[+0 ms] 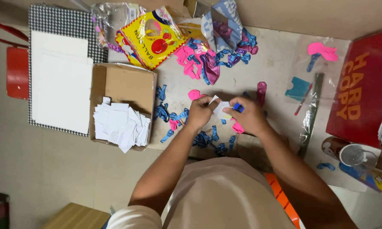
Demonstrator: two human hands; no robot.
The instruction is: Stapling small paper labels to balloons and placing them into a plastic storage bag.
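Both hands meet over the middle of the table [280, 63]: the left hand [199, 112] pinches one edge of a small white paper slip [221, 108], fingers curled tight. The right hand [249, 116] grips the slip's other side, closed around a blue balloon [238, 107] too. Loose blue and pink balloons [208, 139] lie along the near edge. A cardboard box [127, 87] of white slips sits at the left edge.

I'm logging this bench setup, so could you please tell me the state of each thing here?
Cardboard box: open, holding loose paper slips.
Balloons: uninflated, scattered.
Yellow packet: lying flat.
White slip: pinched between left hand and right hand.
Plastic cup: contents unclear.
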